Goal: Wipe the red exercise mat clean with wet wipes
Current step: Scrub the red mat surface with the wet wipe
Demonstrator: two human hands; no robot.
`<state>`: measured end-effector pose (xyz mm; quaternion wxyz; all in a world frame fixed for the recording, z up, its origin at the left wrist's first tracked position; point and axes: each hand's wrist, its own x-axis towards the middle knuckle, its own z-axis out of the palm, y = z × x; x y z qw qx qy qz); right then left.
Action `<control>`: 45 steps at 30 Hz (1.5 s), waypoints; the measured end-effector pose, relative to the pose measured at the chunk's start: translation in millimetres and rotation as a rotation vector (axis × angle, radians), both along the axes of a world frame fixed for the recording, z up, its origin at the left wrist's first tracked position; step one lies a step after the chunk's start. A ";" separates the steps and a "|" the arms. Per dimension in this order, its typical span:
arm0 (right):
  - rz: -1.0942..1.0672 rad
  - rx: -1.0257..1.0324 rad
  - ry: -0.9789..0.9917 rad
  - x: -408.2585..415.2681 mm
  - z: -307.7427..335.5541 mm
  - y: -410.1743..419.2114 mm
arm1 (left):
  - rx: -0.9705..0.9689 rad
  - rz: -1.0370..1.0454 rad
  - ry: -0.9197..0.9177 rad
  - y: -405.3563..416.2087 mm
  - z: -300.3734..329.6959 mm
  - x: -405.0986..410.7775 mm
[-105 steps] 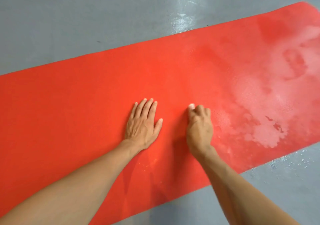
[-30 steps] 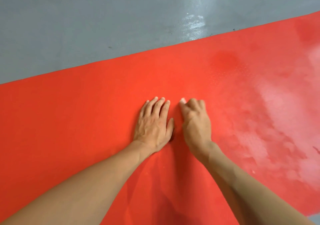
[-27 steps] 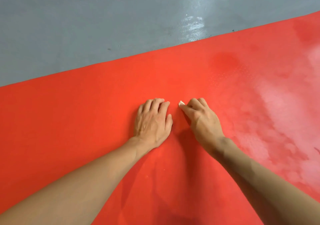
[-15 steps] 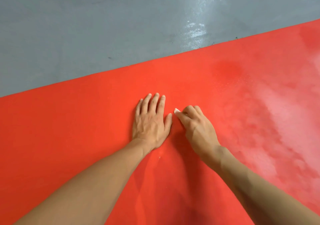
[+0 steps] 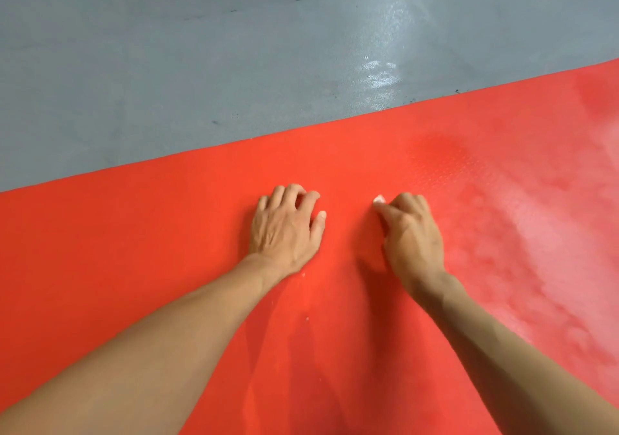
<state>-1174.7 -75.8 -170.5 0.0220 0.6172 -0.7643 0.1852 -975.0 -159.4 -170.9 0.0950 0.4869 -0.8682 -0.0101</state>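
The red exercise mat (image 5: 167, 267) lies flat and slants across the lower view. My left hand (image 5: 286, 230) rests palm down on its middle, fingers bent with the tips on the mat and nothing in it. To the right, my right hand (image 5: 412, 237) is curled knuckles up on the mat. It grips a wet wipe (image 5: 379, 199); only a small white corner shows past the fingers. The right part of the mat has a pale, wet-looking sheen (image 5: 552, 233).
Grey painted floor (image 5: 201, 49) lies beyond the mat's far edge, with a shiny wet patch (image 5: 382, 72) near that edge. A few tiny white specks (image 5: 306, 318) sit on the mat between my forearms.
My hands have drawn apart: the right hand with the wipe slid to the right. My left fingers went from straight to bent. The view tilted slightly upward.
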 end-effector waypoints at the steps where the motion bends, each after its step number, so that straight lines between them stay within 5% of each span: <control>1: -0.128 -0.005 -0.038 -4.2 -1.3 -3.0 | -0.016 -0.029 -0.006 -3.8 -2.4 3.0; 4: -0.275 -0.061 -0.100 27.6 -2.3 -11.0 | -0.051 -0.022 0.032 -7.5 -12.6 7.4; 10: 0.268 -0.037 -0.019 37.0 -2.2 -20.6 | 0.023 -0.008 0.003 -9.6 -12.9 6.3; 14: -0.216 -0.033 -0.113 -18.5 -5.2 -46.5 | 0.016 0.002 0.006 -9.2 -13.1 5.6; 16: -0.263 -0.043 -0.146 -2.8 -4.0 -56.2 | 0.010 0.006 0.011 -9.8 -13.5 5.3; 22: 0.408 -0.023 -0.020 29.1 -4.5 -51.0 | 0.014 0.004 0.022 -9.2 -13.1 6.1; 27: -0.146 -0.081 -0.121 -15.7 0.4 -73.8 | 0.016 0.015 0.015 -9.5 -14.7 5.9; 33: 0.409 -0.022 -0.086 33.7 -2.5 -58.3 | 0.034 0.028 0.016 -9.1 -14.2 5.2; 38: -0.231 -0.028 -0.144 -10.6 -2.4 -83.4 | 0.039 0.042 0.010 -9.6 -12.7 3.4; 43: 0.298 0.000 -0.199 65.1 0.4 -59.3 | 0.031 0.053 0.097 -13.6 -15.8 4.4; 45: 0.323 0.003 -0.230 50.4 3.0 -58.6 | 0.056 0.128 0.142 -20.7 -9.7 -0.4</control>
